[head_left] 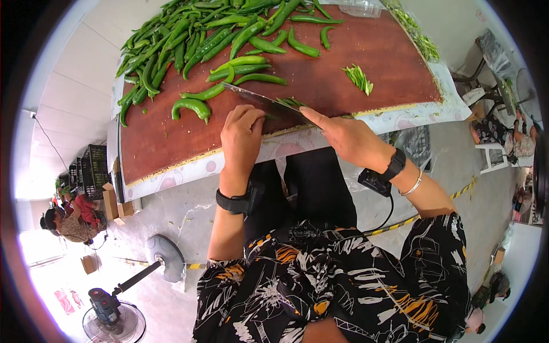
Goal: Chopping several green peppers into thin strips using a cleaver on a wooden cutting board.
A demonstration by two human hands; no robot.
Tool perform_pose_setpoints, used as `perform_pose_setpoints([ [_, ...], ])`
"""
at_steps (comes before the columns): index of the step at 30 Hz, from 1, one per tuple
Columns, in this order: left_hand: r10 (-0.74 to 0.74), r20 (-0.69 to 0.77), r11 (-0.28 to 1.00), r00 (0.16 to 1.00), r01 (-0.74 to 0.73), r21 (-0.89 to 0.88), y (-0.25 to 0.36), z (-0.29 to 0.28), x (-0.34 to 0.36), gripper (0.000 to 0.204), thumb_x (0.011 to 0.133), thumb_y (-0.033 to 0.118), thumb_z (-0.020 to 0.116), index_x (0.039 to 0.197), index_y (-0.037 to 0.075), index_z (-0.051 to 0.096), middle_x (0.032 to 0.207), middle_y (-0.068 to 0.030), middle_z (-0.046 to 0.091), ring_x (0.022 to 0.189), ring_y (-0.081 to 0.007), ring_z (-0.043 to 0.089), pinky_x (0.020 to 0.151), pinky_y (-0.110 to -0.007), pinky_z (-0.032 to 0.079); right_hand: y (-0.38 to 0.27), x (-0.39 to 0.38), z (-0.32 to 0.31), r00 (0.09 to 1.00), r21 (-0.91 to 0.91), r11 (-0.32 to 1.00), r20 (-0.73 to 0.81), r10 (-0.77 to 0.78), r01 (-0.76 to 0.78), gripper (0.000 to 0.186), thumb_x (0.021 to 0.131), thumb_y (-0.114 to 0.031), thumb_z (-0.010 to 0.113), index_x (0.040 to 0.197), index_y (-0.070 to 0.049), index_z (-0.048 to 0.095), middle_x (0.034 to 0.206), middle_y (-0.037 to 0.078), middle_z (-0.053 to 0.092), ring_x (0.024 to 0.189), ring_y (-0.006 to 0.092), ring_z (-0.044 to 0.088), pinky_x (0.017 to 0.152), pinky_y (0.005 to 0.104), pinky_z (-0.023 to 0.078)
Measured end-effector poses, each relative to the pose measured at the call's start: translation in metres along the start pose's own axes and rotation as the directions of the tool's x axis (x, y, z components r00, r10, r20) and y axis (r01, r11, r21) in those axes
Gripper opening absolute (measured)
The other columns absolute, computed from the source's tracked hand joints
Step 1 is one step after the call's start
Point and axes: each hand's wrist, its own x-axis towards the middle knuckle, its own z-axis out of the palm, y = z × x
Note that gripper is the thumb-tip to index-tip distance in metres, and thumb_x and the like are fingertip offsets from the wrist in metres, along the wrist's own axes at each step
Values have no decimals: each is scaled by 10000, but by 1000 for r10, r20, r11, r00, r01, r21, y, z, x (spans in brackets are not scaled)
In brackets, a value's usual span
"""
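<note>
My right hand (354,140) is closed on the handle of a knife (257,98), whose wide blade slants up and left over the board's near edge. Close to the blade, my left hand (242,134) has its fingers curled and pressed together on a green chili pepper, mostly hidden by the fingers and blade. Cut green strips (291,102) lie just behind the blade. Another small bunch of sliced pepper (359,79) rests farther right. Several whole green peppers (194,107) lie left of the blade, and a large pile of them (177,40) covers the far left.
The red-brown board (320,68) sits on a table with a pale patterned cover (400,117). A clear plastic container (360,8) stands at the far edge, and green scraps (420,40) line the right side. A standing fan (108,314) is behind left. Other people (77,220) sit farther off.
</note>
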Motion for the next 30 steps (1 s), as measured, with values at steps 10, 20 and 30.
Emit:
perform_pose_setpoints([
  [10, 6, -20, 1000, 1000, -6, 19, 9, 12, 1, 79, 788, 28, 672, 863, 53, 668, 908, -80, 639, 870, -300, 616, 746, -381, 512, -11, -17, -14, 996, -28, 999, 74, 47, -46, 684, 888, -14, 531, 1515, -182, 318, 830, 193, 617, 733, 396, 605, 628, 467, 482],
  [20, 26, -28, 1000, 999, -27, -17, 8, 11, 0, 92, 775, 12, 674, 860, 47, 665, 916, -91, 656, 872, -310, 619, 759, -383, 511, -1, -12, -2, 999, -168, 985, 38, -36, 42, 715, 869, 23, 533, 1518, -187, 318, 748, 167, 600, 658, 365, 609, 582, 450, 488],
  [30, 10, -78, 1000, 997, -11, -24, 7, 11, -7, 114, 778, 10, 698, 890, 32, 692, 943, -99, 682, 892, -306, 638, 777, -370, 519, 1, -5, 2, 998, -54, 998, -52, -41, 39, 680, 873, -34, 538, 1508, -159, 331, 763, 176, 623, 671, 364, 626, 568, 459, 484],
])
